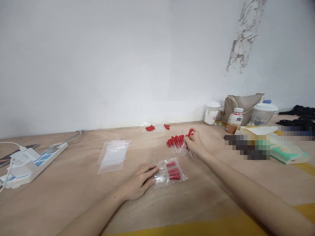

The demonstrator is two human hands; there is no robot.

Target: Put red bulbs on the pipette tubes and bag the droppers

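A clear zip bag (162,178) lies on the table with several red-bulbed droppers (174,171) inside. My left hand (140,182) rests palm down at its left edge, fingers spread and the tips touching the plastic. Further right, my right hand (195,143) is closed on a dropper, its red bulb (190,131) sticking up past the fingers and its clear tube pointing down left. Just beside that hand is a row of loose droppers (176,141), red bulbs toward the wall and thin clear tubes toward me. The hand hides part of this row.
Flat clear zip bags (114,155) lie stacked at left of centre. Small red pieces (150,128) sit in plastic near the wall. A power strip (36,167) with cables is far left. On the right stand a white cup (212,113), a bottle (234,121) and a tissue pack (287,154).
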